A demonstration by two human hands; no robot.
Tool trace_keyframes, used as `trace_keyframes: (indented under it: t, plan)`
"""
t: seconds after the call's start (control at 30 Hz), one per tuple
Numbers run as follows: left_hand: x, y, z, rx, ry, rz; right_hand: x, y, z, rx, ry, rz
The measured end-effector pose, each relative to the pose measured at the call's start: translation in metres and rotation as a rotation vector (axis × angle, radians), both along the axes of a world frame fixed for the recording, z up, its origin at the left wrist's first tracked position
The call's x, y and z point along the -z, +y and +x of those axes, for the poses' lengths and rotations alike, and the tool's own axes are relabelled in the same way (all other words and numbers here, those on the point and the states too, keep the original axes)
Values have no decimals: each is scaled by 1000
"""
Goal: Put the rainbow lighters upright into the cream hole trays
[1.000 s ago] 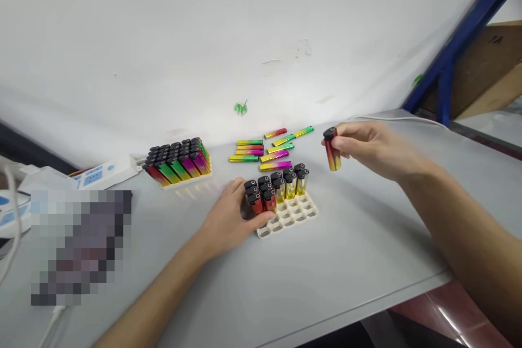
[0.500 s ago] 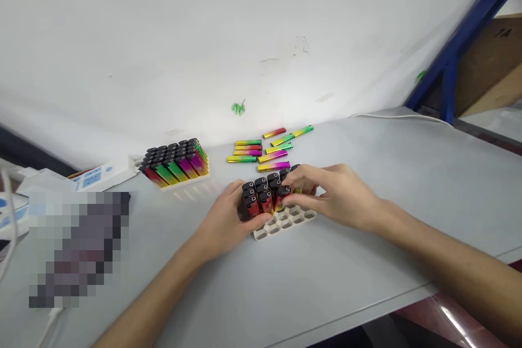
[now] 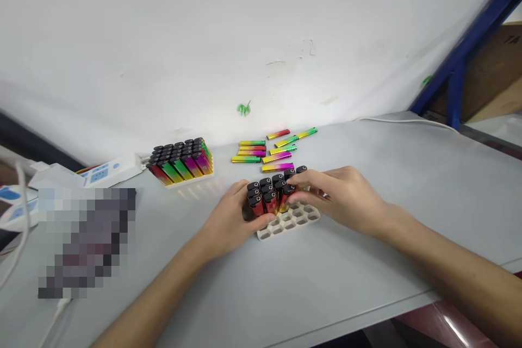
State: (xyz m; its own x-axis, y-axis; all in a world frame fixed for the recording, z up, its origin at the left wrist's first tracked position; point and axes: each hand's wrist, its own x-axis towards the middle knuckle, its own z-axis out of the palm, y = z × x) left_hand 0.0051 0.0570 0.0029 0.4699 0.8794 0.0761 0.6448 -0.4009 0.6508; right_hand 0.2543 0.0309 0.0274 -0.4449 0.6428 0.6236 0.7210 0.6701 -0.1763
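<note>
A pale tray (image 3: 289, 224) with rows of holes lies on the grey table, its front holes bare. Several black-topped lighters (image 3: 267, 196) stand upright in its back part. My left hand (image 3: 230, 220) curves round the left end of this group, thumb at the front and fingers behind. My right hand (image 3: 342, 196) pinches a red and yellow lighter (image 3: 286, 199) near its black top, at the right of the front lighters; it leans slightly. Some of the lighters behind are partly hidden by my right fingers.
At the back left stands a second tray (image 3: 191, 180) full of lighters. Loose coloured lighter casings (image 3: 277, 167) lie near the wall. A power strip (image 3: 108, 174), a pixelated dark object (image 3: 87, 244) and a white cable (image 3: 22, 223) are on the left.
The whole view has shifted slightly, so things appear a little further right. Both hands stay at the tray, and the lighter at my right fingertips leans a bit more.
</note>
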Motion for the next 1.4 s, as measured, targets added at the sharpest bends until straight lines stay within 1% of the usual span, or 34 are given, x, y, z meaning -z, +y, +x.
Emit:
trace_keyframes:
  t: [0.17, 0.27, 0.33, 0.4, 0.5, 0.53, 0.6, 0.67, 0.77, 0.87, 0.93, 1.03, 1.13, 1.2, 1.3, 1.4]
  plan:
    - [-1, -1, 1, -7, 17, 11, 1, 1, 0, -51, -54, 108]
    - [-2, -1, 2, -5, 29, 20, -1, 0, 0, -44, -12, 126]
    - [-2, 0, 2, -2, 36, 29, -4, -1, 1, -8, 50, 119]
    - [-1, 0, 1, -2, 46, 43, -8, 0, 6, 59, 112, 114]
    - [1, 1, -1, -6, 55, 58, -17, 11, 15, 186, 193, 95]
    - [2, 1, -1, -2, 55, 64, -19, 18, 18, 216, 211, 69]
    - [2, 2, -3, 12, 56, 81, -23, 38, 21, 240, 208, -33]
    - [1, 2, -4, 28, 64, 94, -24, 63, 20, 204, 140, -153]
    - [-3, 4, -8, 57, 86, 107, -22, 102, 7, 120, -56, -294]
    - [-7, 6, -13, 108, 94, 126, -20, 134, -12, 64, -297, -336]
    - [-9, 6, -15, 131, 97, 130, -20, 149, -26, 47, -403, -374]
    - [-10, 6, -16, 136, 90, 118, -21, 160, -42, 116, -458, -455]
    - [-10, 5, -16, 124, 72, 108, -20, 164, -52, 251, -430, -517]
    - [-10, 5, -16, 126, 71, 113, -19, 166, -55, 307, -413, -540]
    - [-9, 5, -16, 135, 87, 118, -19, 170, -57, 350, -408, -589]
    - [-9, 6, -16, 129, 103, 117, -21, 173, -56, 361, -424, -635]
